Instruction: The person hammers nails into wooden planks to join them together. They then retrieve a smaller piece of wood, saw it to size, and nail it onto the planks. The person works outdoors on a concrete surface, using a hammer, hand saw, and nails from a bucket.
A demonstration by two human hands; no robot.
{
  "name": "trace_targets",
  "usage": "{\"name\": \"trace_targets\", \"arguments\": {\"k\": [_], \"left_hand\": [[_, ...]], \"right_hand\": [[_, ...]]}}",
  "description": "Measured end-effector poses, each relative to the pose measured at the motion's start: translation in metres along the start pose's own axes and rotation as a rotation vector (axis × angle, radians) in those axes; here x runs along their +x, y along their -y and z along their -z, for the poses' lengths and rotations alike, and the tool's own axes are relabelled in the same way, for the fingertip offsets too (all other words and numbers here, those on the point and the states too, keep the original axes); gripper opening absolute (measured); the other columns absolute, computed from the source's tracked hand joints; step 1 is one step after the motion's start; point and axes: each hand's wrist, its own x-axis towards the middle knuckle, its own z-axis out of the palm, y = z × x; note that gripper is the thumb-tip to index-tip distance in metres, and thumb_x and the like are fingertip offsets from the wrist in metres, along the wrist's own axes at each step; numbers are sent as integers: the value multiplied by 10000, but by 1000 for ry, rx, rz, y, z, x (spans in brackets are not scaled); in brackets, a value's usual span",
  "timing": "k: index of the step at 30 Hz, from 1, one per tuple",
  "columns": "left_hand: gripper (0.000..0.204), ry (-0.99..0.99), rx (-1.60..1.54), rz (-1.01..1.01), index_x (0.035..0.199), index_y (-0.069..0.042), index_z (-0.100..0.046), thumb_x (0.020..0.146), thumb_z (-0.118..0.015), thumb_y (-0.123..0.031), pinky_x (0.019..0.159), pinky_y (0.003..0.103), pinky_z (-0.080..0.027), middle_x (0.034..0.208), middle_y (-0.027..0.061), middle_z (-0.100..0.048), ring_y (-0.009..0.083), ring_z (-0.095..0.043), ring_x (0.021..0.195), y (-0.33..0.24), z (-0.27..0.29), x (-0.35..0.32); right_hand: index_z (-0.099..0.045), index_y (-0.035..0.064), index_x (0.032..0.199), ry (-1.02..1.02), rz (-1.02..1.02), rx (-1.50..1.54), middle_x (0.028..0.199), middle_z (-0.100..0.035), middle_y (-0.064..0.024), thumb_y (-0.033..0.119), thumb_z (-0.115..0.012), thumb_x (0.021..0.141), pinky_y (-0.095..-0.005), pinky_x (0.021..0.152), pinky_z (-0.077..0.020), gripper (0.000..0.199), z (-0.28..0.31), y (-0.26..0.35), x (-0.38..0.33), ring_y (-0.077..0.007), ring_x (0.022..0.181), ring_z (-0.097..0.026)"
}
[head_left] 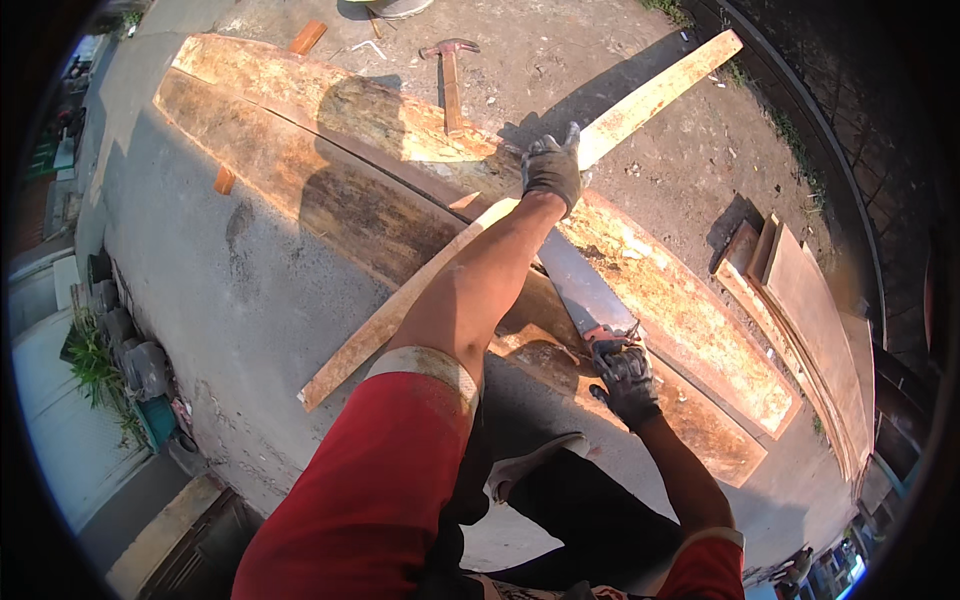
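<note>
We press our gloved left hand (552,168) flat on a long narrow wooden strip (520,210), fingers spread over it where it crosses the wide boards. Our gloved right hand (628,375) is closed tight around the handle of a handsaw (583,288), whose blade runs up from the hand toward the left hand, lying along the boards close beside the strip.

The strip slants from lower left to upper right, its lower end hanging over the concrete ground (230,300) and its upper end reaching out over the dirt. Beneath it lie two wide weathered planks (330,150), side by side and touching, stretching from upper left to lower right. Our foot in a pale shoe (530,462) stands near the planks' edge, below the saw hand.

Farther out, a claw hammer (451,75) lies on the dirt beyond the planks, well apart from both hands. A stack of shorter boards (790,290) lies to the right.
</note>
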Motion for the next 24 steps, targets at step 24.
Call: {"name": "trace_targets", "arguments": {"k": [24], "left_hand": [[895, -1391, -2150, 1077, 1588, -96, -234, 975, -503, -690, 1169, 523, -407, 1537, 177, -406, 331, -479, 1375, 281, 44, -325]], "right_hand": [[-487, 26, 1470, 133, 195, -178, 1332, -599, -213, 117, -628, 861, -539, 1077, -402, 632, 52, -78, -23, -402, 1209, -560]]}}
